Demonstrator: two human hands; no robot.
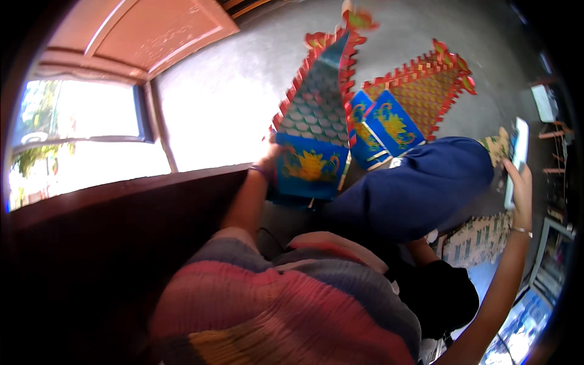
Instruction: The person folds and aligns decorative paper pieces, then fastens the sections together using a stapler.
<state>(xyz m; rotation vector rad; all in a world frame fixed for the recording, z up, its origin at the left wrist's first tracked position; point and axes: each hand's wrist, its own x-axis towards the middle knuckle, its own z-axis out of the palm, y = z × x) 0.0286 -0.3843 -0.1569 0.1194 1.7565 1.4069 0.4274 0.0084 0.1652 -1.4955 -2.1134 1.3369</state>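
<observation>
A tapering decorated panel (315, 97) stretches away from me. It has green scale patterns, a toothed red border and a blue lower section with yellow ornament. My left hand (267, 155) grips the left edge of that blue section. Farther right, my right hand (521, 188) is closed on a flat white object (517, 155), seen nearly edge-on, its kind unclear. Between the hands lies a second scaled panel (429, 91), gold-brown with a red toothed border. Blue ornamented pieces (394, 123) overlap at its near end. The first panel's far tip is blurred.
Dark blue cloth (420, 182) bulges over a knee-like shape between my arms. A black rounded shape (441, 298) and part of another forearm (420, 250) are close below it. A dark wooden ledge (134, 194) and a bright window (79, 115) are at left; a glass-fronted cabinet (550, 252) stands right.
</observation>
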